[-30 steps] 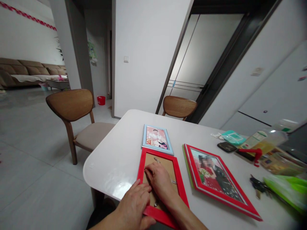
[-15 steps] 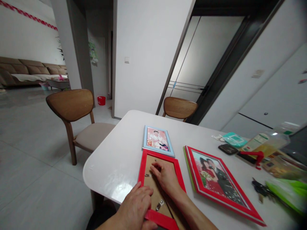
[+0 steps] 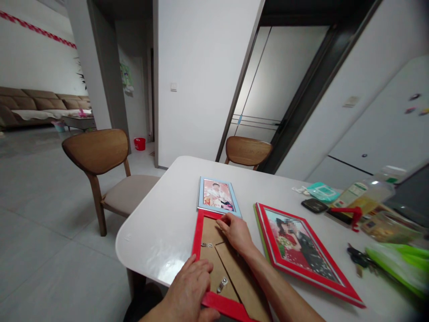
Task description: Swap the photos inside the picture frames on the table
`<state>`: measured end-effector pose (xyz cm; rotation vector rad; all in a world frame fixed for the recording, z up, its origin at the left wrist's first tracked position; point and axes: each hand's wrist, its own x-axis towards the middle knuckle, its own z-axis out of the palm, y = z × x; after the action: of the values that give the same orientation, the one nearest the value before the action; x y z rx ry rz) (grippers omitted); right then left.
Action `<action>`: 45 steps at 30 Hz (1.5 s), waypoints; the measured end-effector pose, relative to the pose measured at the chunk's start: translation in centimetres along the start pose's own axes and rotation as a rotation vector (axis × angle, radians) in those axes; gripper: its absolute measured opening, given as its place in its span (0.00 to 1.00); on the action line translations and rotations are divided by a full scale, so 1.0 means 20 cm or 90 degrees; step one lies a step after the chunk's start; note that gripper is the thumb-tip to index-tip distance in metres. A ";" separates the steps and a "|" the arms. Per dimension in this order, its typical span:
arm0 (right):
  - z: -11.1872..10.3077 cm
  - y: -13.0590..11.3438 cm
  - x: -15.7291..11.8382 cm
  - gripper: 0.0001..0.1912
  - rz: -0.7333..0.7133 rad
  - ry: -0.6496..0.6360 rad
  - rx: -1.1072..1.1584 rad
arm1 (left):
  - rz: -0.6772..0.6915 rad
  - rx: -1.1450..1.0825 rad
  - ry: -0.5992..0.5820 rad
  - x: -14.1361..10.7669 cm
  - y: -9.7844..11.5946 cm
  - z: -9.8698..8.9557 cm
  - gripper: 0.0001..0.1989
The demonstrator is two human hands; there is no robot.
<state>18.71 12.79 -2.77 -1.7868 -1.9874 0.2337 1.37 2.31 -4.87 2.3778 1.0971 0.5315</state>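
A red picture frame (image 3: 198,232) lies face down at the table's near edge, its brown backing board (image 3: 209,264) showing with metal clips and a long stand flap. My left hand (image 3: 192,286) grips the frame's lower left corner, fingers on the backing and thumb by the bottom edge. Over the frame's upper right part, my right hand (image 3: 236,232) has its fingers drawn together at the backing; whether they pinch anything is hidden. Just beyond lies a blue frame (image 3: 219,196) with a photo. To the right, another red frame (image 3: 301,246) rests face up on a green-edged one.
On the white table (image 3: 154,223), a black wallet-like item (image 3: 314,205), a teal packet (image 3: 323,192), a plastic bottle (image 3: 362,194), keys (image 3: 360,259) and a green bag (image 3: 398,268) lie at the right. Wooden chairs (image 3: 100,152) stand at the left and far sides.
My right hand has moved up and right, toward the frame's upper right corner, and more of the stand flap shows. My left hand stays on the corner. The view has shifted slightly.
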 end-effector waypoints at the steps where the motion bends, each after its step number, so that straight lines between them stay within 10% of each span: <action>1: -0.03 -0.01 -0.05 0.09 -0.032 -0.023 0.016 | -0.001 -0.001 0.001 0.00 0.00 0.00 0.18; 7: -0.15 -0.09 -0.49 0.09 -0.299 -0.179 0.093 | 0.005 -0.009 0.011 -0.02 0.00 -0.03 0.18; 13: -0.16 -0.08 -0.60 0.11 -0.319 -0.168 0.112 | -0.017 0.020 -0.022 0.00 0.05 -0.05 0.16; 16: -0.14 0.00 -0.59 0.13 -0.234 -0.071 0.186 | -0.017 0.044 -0.016 0.01 0.06 -0.05 0.19; 22: -0.11 0.17 -0.63 0.17 0.216 0.194 0.501 | 0.059 -0.061 0.116 0.00 0.10 -0.14 0.11; 30: -0.03 -0.06 -0.53 0.18 0.078 0.121 0.684 | 0.053 -0.539 0.179 0.16 0.42 -0.05 0.18; 35: -0.39 0.23 -0.44 0.21 0.213 0.231 0.763 | 0.069 -0.755 0.197 0.36 0.57 -0.12 0.40; 38: -0.61 0.52 -0.40 0.32 0.360 0.250 0.664 | 0.098 -0.855 0.107 0.50 0.62 -0.08 0.36; 45: -0.67 0.97 -0.32 0.25 0.375 0.169 0.137 | -0.054 -0.435 0.085 0.74 0.54 0.26 0.27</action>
<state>42.38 7.17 -0.54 -2.0871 -1.1747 0.3558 19.52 6.39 -0.80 1.7145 0.8783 0.8806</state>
